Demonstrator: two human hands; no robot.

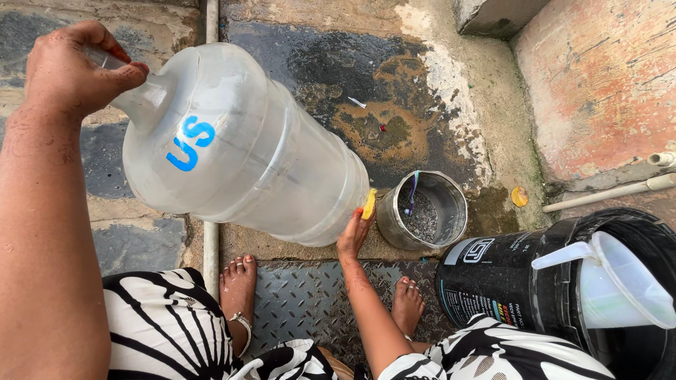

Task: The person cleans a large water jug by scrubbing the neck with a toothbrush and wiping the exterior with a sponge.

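Your left hand (67, 67) has a tight grip round the neck of the big clear water jug (239, 148), which is tilted on its side above the wet concrete floor (394, 63). Your right hand (354, 236) pinches a yellow sponge (369, 204) against the jug's base. Steady that neck, scrub in small circles, and mind the metal pot (422, 211) and black bucket (507, 281) just beside you.

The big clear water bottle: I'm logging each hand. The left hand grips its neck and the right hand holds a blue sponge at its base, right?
Not quite: the head view shows the sponge is yellow, not blue. The left hand does grip the neck of the water bottle, with the right hand at its base.
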